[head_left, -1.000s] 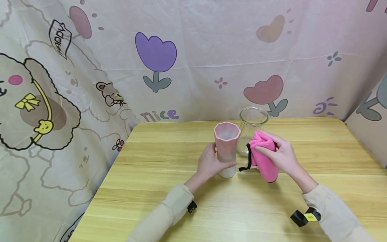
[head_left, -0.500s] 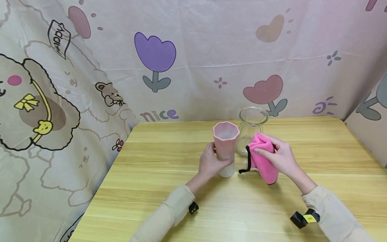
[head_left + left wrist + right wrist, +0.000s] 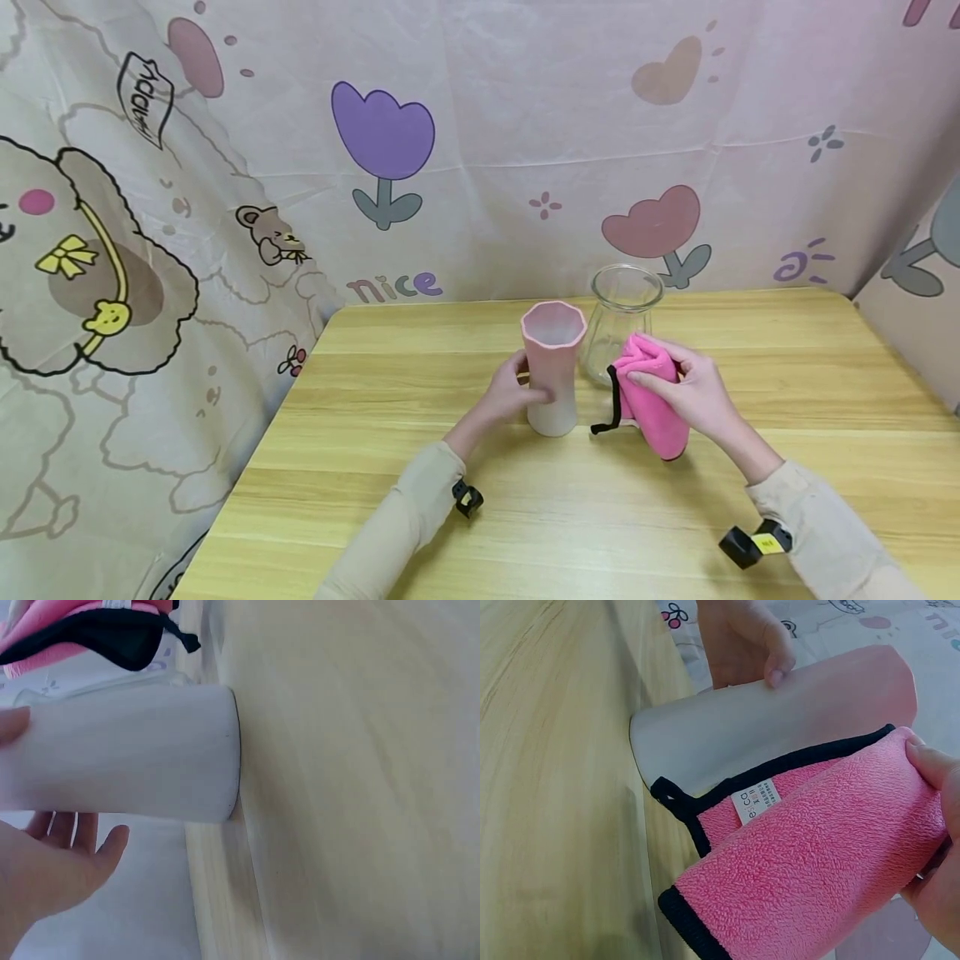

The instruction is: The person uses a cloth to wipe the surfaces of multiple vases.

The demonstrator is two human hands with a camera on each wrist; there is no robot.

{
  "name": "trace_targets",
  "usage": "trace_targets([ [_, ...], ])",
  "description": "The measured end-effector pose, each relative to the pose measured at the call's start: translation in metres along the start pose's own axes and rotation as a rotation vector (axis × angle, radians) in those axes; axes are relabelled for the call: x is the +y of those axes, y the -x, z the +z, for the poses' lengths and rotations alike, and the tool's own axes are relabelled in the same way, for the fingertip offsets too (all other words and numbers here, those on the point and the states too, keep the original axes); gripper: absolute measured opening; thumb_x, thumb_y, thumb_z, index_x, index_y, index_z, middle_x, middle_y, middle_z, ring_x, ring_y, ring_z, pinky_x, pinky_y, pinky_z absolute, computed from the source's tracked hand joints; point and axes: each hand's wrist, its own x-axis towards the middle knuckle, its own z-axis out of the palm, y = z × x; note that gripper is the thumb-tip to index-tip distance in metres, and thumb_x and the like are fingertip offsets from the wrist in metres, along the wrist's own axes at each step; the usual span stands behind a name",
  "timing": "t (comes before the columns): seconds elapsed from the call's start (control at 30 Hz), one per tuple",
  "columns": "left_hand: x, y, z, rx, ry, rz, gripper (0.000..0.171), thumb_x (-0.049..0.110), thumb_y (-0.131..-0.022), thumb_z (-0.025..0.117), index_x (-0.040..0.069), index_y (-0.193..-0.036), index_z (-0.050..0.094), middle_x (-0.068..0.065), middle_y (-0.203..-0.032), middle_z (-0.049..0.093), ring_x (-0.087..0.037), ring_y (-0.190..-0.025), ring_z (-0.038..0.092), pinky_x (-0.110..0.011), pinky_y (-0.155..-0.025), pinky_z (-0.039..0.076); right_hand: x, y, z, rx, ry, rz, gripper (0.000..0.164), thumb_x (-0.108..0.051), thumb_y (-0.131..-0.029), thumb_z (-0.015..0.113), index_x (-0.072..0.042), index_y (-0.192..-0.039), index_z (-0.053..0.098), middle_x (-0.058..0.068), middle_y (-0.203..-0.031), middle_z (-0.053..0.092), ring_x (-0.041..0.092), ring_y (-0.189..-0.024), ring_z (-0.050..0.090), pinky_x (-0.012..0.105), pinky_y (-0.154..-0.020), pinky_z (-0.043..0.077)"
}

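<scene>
A tapered vase (image 3: 552,367), pink at the faceted rim and white below, stands upright on the wooden table (image 3: 360,467). My left hand (image 3: 506,390) holds it loosely from the left side, thumb across the front and fingers behind, partly hidden by the vase. In the left wrist view its white base (image 3: 187,750) rests at the tabletop. My right hand (image 3: 701,392) pinches a folded pink towel (image 3: 656,408) with black edging, to the right of the vase. A white label (image 3: 755,799) and a black hanging loop (image 3: 671,796) show on the towel in the right wrist view.
Close behind the towel stands a clear glass vase (image 3: 627,287), its lower part overlapped by the towel and right hand. A printed cloth backdrop (image 3: 480,167) rises along the table's back edge, and another covers the left side.
The pink vase and my left hand have shifted left, away from the glass vase; the thumb reaches less far across it. The towel has lowered slightly in my right hand.
</scene>
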Motion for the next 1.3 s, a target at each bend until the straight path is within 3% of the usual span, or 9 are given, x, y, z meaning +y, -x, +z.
trace_targets([
  [0.27,-0.001,-0.003,-0.005,-0.075,0.077,0.034,0.06,-0.006,-0.062,0.056,-0.007,-0.121,0.046,-0.023,-0.119,0.051,-0.03,-0.109,0.049,-0.041,-0.099,0.039,0.003,0.001,0.003,-0.009,-0.005,-0.003,0.051,-0.007,-0.077,0.071,-0.002,-0.124,0.054,0.02,-0.122,0.054,-0.012,-0.105,0.046,0.005,-0.085,0.04],
  [0.43,-0.003,0.0,-0.009,-0.111,0.102,0.062,0.064,-0.005,-0.066,0.056,-0.006,-0.128,0.04,-0.025,-0.124,0.047,-0.033,-0.115,0.045,-0.042,-0.102,0.036,0.003,0.0,0.006,-0.018,-0.022,-0.005,0.05,-0.008,-0.078,0.071,-0.003,-0.124,0.054,0.019,-0.121,0.056,-0.011,-0.104,0.048,0.007,-0.085,0.041],
  [0.53,-0.004,0.005,-0.014,-0.113,0.096,0.072,0.065,-0.005,-0.071,0.06,-0.004,-0.132,0.037,-0.024,-0.127,0.046,-0.034,-0.117,0.042,-0.043,-0.102,0.034,-0.003,-0.005,0.006,-0.02,-0.012,-0.007,0.05,-0.009,-0.079,0.07,-0.003,-0.126,0.053,0.017,-0.122,0.056,-0.011,-0.104,0.048,0.007,-0.084,0.042],
  [0.77,0.014,0.022,-0.019,-0.108,0.022,0.106,0.063,-0.003,-0.073,0.067,-0.008,-0.129,0.039,-0.026,-0.123,0.047,-0.038,-0.112,0.046,-0.053,-0.097,0.037,-0.032,-0.027,0.002,0.02,-0.031,-0.071,0.053,-0.005,-0.076,0.072,-0.005,-0.125,0.054,0.017,-0.122,0.056,-0.007,-0.104,0.051,0.008,-0.085,0.043],
  [0.97,0.019,0.024,-0.017,-0.088,-0.045,0.104,0.058,0.003,-0.075,0.069,-0.004,-0.127,0.044,-0.023,-0.12,0.051,-0.035,-0.111,0.047,-0.052,-0.096,0.038,-0.042,-0.037,0.012,-0.054,-0.02,-0.167,0.055,-0.005,-0.071,0.076,-0.004,-0.122,0.057,0.013,-0.12,0.058,-0.003,-0.109,0.049,0.01,-0.09,0.041],
  [1.2,0.021,0.023,-0.016,-0.089,-0.063,0.097,0.057,0.003,-0.075,0.07,-0.004,-0.126,0.045,-0.022,-0.122,0.051,-0.035,-0.112,0.047,-0.049,-0.096,0.039,-0.037,-0.038,0.015,-0.103,0.032,-0.136,0.053,-0.009,-0.072,0.076,-0.003,-0.121,0.058,0.013,-0.12,0.058,0.009,-0.112,0.051,0.009,-0.088,0.041],
  [1.3,0.021,0.023,-0.016,-0.089,-0.064,0.093,0.058,0.003,-0.075,0.071,-0.003,-0.126,0.045,-0.022,-0.121,0.051,-0.035,-0.111,0.047,-0.048,-0.096,0.04,-0.03,-0.036,0.017,-0.144,0.019,-0.094,0.052,-0.012,-0.073,0.076,-0.004,-0.121,0.058,0.011,-0.118,0.06,0.007,-0.106,0.055,0.012,-0.084,0.045],
])
